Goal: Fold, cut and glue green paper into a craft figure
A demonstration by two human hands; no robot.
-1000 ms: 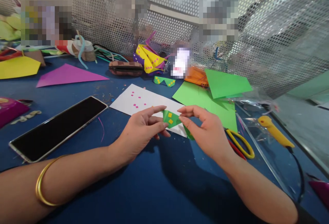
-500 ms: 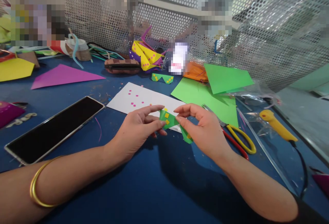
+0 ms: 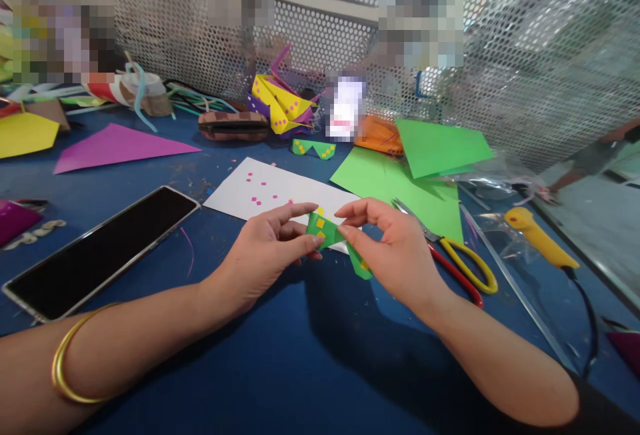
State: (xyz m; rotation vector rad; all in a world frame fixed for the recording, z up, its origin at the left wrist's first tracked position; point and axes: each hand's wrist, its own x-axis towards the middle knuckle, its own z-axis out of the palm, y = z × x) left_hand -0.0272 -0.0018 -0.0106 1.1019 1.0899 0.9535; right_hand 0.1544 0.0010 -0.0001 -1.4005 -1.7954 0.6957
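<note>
Everything on the blue tabletop (image 3: 200, 382) sits slightly farther left in view than a second ago, and at the far right edge part of a person (image 3: 590, 155) has come into sight. Beyond the hands lie a light green sheet (image 3: 440, 212) and a white sheet (image 3: 230, 185) dotted with pink squares. The left hand (image 3: 260, 242) and right hand (image 3: 400, 248) are near each other but apart, each with thumb and forefinger pinched on one piece, the left at its end, the right near its middle. Beside the right hand, scissors (image 3: 436, 236) point away to the far left; their blades, mostly hidden a second ago, now show. Held up over the white sheet's near edge, the green cut-out (image 3: 329, 232) has its long axis sloping from upper left to lower right; one end points left, the other droops toward the wearer. More of that drooping end shows now. Yellow squares (image 3: 321, 223) dot it.
</note>
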